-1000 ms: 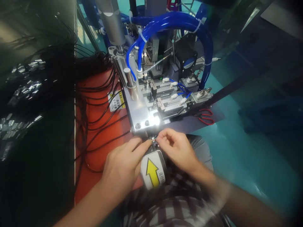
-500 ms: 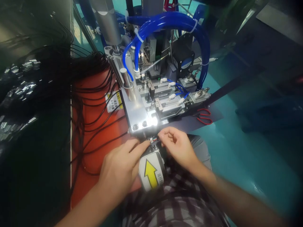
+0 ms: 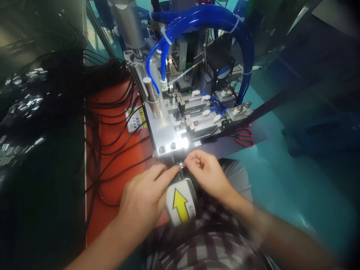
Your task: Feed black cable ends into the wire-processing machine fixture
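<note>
We are in a factory or industrial workshop. At 12 o'clock we see a metal machine with bolted plates and pneumatic cylinders, under an arch of zip-tied blue hoses. At 9 o'clock, black cables spread over an orange-red surface, near a yellow-and-white equipment label. A yellow arrow sign faces us at 6, red-handled cutters or scissors lie at 3, and smooth teal floor spreads at 4.
</note>
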Demonstrator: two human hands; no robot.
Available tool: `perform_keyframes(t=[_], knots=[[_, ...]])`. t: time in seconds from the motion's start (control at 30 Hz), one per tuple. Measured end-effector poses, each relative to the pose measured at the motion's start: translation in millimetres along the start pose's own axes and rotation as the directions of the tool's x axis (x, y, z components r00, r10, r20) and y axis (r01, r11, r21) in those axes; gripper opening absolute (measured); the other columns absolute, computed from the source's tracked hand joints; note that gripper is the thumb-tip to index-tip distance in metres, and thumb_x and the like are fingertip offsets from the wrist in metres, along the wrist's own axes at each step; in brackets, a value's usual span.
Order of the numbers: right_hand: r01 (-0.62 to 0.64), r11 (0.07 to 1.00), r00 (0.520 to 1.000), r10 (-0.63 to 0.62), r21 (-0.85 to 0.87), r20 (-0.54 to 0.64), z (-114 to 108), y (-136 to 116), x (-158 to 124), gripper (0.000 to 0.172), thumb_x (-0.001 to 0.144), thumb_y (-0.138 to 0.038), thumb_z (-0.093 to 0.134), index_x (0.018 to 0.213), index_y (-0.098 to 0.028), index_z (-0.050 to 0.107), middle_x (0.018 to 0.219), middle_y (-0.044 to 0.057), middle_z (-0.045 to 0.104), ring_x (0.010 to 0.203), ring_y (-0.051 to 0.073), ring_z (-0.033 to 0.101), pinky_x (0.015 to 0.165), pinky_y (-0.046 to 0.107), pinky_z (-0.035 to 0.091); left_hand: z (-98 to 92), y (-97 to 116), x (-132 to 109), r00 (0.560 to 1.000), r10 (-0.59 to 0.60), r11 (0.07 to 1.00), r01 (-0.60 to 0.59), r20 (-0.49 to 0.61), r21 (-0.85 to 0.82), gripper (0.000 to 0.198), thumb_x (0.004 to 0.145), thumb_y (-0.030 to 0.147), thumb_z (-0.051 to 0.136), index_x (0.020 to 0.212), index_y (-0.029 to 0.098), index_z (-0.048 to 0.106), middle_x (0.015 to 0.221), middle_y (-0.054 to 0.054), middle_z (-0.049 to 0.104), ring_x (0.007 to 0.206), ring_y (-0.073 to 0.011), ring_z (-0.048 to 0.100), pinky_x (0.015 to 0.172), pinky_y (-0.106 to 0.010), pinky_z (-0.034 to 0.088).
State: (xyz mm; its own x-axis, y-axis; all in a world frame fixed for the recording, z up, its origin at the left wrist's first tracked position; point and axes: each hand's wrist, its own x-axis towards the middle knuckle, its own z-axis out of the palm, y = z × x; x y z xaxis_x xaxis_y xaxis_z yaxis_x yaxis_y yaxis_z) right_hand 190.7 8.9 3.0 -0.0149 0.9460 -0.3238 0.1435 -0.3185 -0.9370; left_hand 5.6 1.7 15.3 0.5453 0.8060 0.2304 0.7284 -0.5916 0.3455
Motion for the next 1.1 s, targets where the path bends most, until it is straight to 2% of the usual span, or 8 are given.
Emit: perform_keyframes(t=[0.13,0.23,0.4,0.6,0.7,0.8,0.97,1.1], knots=[[-0.215,0.962,0.968,0.187,0.168,0.168,-5,-4,6,0.024,0.078,-0.035,0.063,0.066,-0.016,0.054,0.051,-0.008,0.040,0.044,0.006,0.030,0.044,0.021,0.021,-0.8,-2,0,1.000,0.004,1.000,-0.004,0.005,0.023,0.035,0.095,0.019,0.039,0.112,0.018,0.069,0.088,-0.007,0.067,0.069,-0.0178,0.066,0.057,-0.026,0.052],[-0.224,0.948,0.961,0.175,0.227,0.216,-10,1,9,0.030,0.078,-0.041,0.064,0.064,-0.016,0.054,0.050,-0.007,0.044,0.043,0.006,0.031,0.046,0.021,0.023,-2.5,-2,0,1.000,0.016,1.000,-0.017,0.012,0.025,0.033,0.093,0.016,0.041,0.111,0.017,0.069,0.087,-0.006,0.067,0.069,-0.0176,0.066,0.057,-0.025,0.052],[-0.126,0.958,0.984,0.087,0.258,0.158,-8,12,7,0.030,0.087,-0.045,0.053,0.082,-0.016,0.057,0.058,-0.005,0.052,0.044,0.007,0.038,0.050,0.023,0.031,-4.0,0,1,1.000,0.031,0.999,-0.031,-0.003,0.042,0.033,0.092,0.014,0.042,0.108,0.016,0.070,0.087,-0.006,0.067,0.067,-0.0170,0.066,0.056,-0.025,0.052],[-0.020,0.998,0.991,0.012,0.063,0.131,-3,17,7,0.038,0.097,-0.046,0.036,0.074,-0.020,0.049,0.060,-0.004,0.050,0.051,0.011,0.045,0.054,0.026,0.037,-0.1,-4,0,1.000,0.029,0.999,-0.029,0.000,0.044,0.032,0.092,0.015,0.043,0.109,0.017,0.070,0.088,-0.006,0.066,0.067,-0.0175,0.066,0.055,-0.025,0.052],[0.081,0.996,0.991,-0.077,-0.034,0.109,0,22,8,0.035,0.096,-0.043,0.041,0.070,-0.021,0.045,0.061,-0.005,0.044,0.057,0.012,0.041,0.055,0.026,0.034,1.3,-5,1,0.999,0.033,0.999,-0.033,-0.004,0.036,0.032,0.092,0.015,0.043,0.110,0.017,0.070,0.088,-0.006,0.066,0.067,-0.0182,0.066,0.055,-0.026,0.052],[0.167,0.986,0.979,-0.167,0.006,0.118,3,24,7,0.027,0.095,-0.034,0.046,0.071,-0.021,0.045,0.063,-0.005,0.039,0.058,0.012,0.037,0.055,0.026,0.033,0.3,-5,1,0.999,0.035,0.999,-0.035,-0.006,0.029,0.032,0.092,0.014,0.042,0.109,0.016,0.069,0.088,-0.006,0.067,0.067,-0.0180,0.066,0.054,-0.026,0.052],[0.249,0.968,0.967,-0.247,-0.037,0.059,5,23,6,0.022,0.094,-0.028,0.047,0.073,-0.020,0.046,0.068,-0.003,0.044,0.062,0.012,0.042,0.059,0.026,0.035,-2.4,-5,-1,0.998,0.056,0.998,-0.056,-0.032,-0.007,0.029,0.091,0.011,0.043,0.106,0.014,0.067,0.092,-0.007,0.070,0.072,-0.0187,0.067,0.060,-0.027,0.053],[0.296,0.948,0.955,-0.291,-0.115,0.055,3,22,6,0.021,0.093,-0.026,0.047,0.073,-0.020,0.046,0.068,-0.003,0.046,0.061,0.012,0.044,0.058,0.027,0.034,-3.2,-7,-1,0.994,0.095,0.994,-0.092,-0.046,0.060,0.028,0.090,0.008,0.042,0.102,0.012,0.067,0.093,-0.009,0.070,0.072,-0.0199,0.067,0.061,-0.029,0.053]])
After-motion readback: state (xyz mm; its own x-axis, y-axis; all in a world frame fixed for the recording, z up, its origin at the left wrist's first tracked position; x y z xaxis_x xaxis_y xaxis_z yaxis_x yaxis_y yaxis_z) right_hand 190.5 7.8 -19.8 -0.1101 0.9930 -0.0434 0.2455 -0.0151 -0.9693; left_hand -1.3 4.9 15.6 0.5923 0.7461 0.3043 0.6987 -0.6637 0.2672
